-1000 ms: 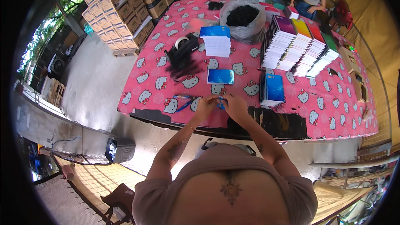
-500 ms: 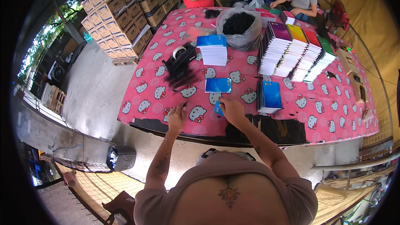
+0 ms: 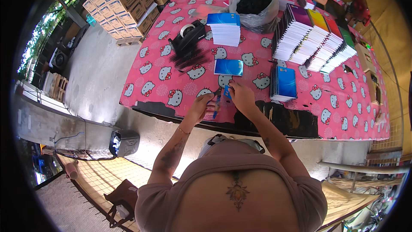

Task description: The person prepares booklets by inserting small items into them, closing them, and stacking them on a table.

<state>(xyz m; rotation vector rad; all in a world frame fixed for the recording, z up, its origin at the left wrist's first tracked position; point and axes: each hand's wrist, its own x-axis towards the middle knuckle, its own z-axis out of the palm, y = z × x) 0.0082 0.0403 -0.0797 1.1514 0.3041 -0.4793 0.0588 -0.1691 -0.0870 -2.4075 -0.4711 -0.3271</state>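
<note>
My left hand point(image 3: 200, 106) is closed around a slim tool with blue handles point(image 3: 216, 106), whose dark tip points away from me; its exact kind is not clear. Close beside it, my right hand point(image 3: 241, 98) pinches a small blue piece point(image 3: 227, 93), partly hidden by the fingers. The tool's tip is near this piece, but I cannot tell whether they touch. Just beyond both hands lies a blue-covered notebook point(image 3: 228, 67). To the right, a short stack of blue spiral notebooks point(image 3: 284, 83) stands near the table's front.
The pink patterned table point(image 3: 171, 116) also bears a black tape dispenser point(image 3: 187, 38), loose black binding coils point(image 3: 193, 61), a stack of blue-covered pads point(image 3: 223, 30), tall coloured notebook stacks point(image 3: 296, 36) and a plastic bag of black material point(image 3: 254, 8). Two people stand across the table.
My left hand has moved right, to beside my right hand, and the blue-handled tool now shows in it. The small blue piece is raised in my right fingers. The view has tilted down.
</note>
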